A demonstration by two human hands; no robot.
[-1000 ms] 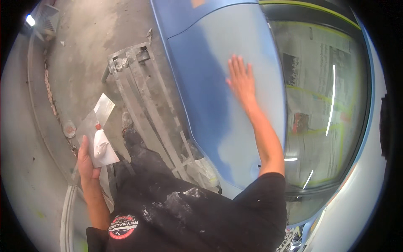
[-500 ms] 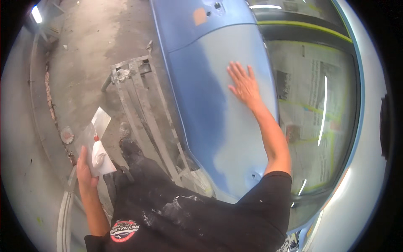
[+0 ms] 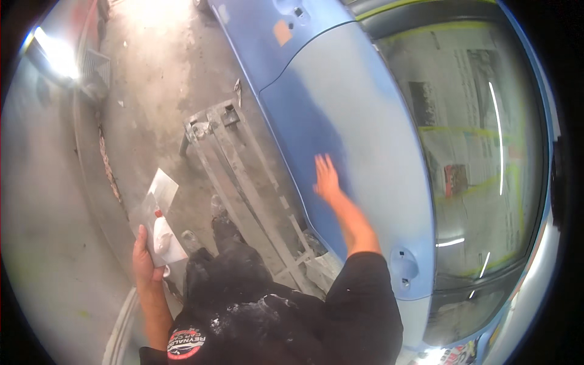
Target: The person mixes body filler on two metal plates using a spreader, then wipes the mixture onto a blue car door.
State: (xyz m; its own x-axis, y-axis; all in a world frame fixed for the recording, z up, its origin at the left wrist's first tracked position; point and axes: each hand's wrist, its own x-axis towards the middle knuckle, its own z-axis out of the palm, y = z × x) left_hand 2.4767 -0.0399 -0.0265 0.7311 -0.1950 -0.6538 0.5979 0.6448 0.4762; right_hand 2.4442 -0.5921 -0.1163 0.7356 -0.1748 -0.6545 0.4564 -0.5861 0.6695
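Note:
My left hand [image 3: 146,258] grips a flat board [image 3: 173,249] carrying a white blob of paste [image 3: 162,234] with a red dab [image 3: 158,213] at its tip, and a thin silvery blade [image 3: 164,185] projecting at the top. My right hand [image 3: 326,179], fingers stretched out, is on the blue car door [image 3: 292,140] beside the edge of a large lighter grey-blue patch [image 3: 377,146]. A small orange patch [image 3: 282,31] shows on the neighbouring panel above, and a door-handle recess [image 3: 401,264] lies lower right of my hand.
A dusty metal stand [image 3: 225,158] stands on the concrete floor [image 3: 152,109] alongside the car. Glass with paper and yellow tape [image 3: 474,152] curves along the right. A pale panel [image 3: 42,182] with a bright light [image 3: 58,52] lines the left. My shoe [image 3: 218,205] shows by the stand.
My right hand has moved down and leftward from the lighter patch onto the darker blue area. The view has shifted along the car, and my left hand with the board appears lower and further right.

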